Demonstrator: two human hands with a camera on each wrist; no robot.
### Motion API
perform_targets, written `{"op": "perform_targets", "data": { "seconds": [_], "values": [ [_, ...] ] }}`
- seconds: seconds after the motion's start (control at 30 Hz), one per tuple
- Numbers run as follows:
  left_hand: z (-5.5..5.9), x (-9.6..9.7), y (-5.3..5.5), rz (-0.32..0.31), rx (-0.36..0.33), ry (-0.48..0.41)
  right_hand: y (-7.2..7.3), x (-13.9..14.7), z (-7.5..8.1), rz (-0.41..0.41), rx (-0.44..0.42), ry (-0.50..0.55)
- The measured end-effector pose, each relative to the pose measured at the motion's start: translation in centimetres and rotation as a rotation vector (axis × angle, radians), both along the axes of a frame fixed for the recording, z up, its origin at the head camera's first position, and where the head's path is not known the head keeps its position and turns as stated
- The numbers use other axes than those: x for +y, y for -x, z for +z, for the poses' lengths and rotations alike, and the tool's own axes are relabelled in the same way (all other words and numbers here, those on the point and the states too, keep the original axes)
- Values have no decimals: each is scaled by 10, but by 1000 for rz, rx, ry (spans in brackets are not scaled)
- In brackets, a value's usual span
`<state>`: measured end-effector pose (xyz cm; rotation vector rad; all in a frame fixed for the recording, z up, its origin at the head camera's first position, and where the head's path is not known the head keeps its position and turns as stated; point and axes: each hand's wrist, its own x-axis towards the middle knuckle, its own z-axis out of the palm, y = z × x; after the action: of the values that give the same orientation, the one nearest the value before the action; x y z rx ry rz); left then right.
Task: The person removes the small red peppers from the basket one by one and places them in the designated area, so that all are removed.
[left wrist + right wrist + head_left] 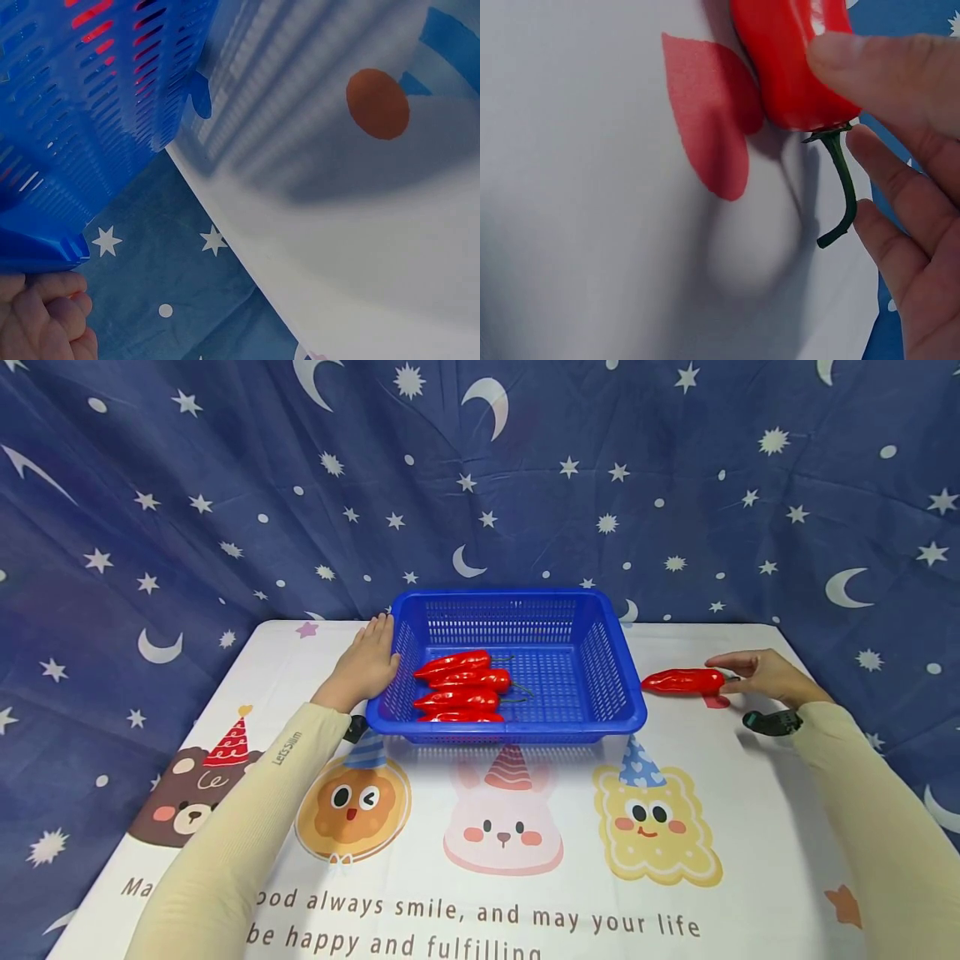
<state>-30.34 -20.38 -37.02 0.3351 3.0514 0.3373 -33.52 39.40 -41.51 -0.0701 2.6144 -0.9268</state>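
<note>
A blue plastic basket (510, 727) with slotted walls stands on the table. Several glossy red chili peppers (461, 679) lie in its left half, their green stems towards the right. My left hand (363, 664) rests on the basket's left rim, fingers straight and pointing away from me. Beneath that rim, part of the left hand (49, 319) shows in the left wrist view. Right of the basket, my right hand (765, 677) pinches another red chili pepper (678, 681) near its stem end. The right wrist view has the thumb on its red skin (787, 67); a curved green stem (844, 176) hangs past the fingers.
A white tablecloth (581, 902) with cartoon animals and lettering covers the table. Behind it hangs a dark blue cloth (525, 468) with moons and stars. A dark wrist device (772, 722) sits below the right hand, another (356, 728) by the left wrist.
</note>
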Motion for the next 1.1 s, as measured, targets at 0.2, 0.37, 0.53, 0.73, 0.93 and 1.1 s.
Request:
{"op": "perform_targets", "data": {
  "seconds": [0.2,0.37,0.53,0.73,0.93,1.1],
  "values": [
    [1,1,0,3,1,-1,0,2,5,4,41,51],
    [0,0,1,2,4,0,-1,6,7,-6,64,125],
    [-2,0,0,0,1,-7,-5,8,11,-9,97,230],
    [-1,-1,-1,4,3,-13,-6,8,19,-6,129,273],
    [-2,-1,-2,6,6,-38,-7,6,32,8,171,231],
    [-2,0,-2,7,13,-48,-10,1,45,29,207,232]
  ]
}}
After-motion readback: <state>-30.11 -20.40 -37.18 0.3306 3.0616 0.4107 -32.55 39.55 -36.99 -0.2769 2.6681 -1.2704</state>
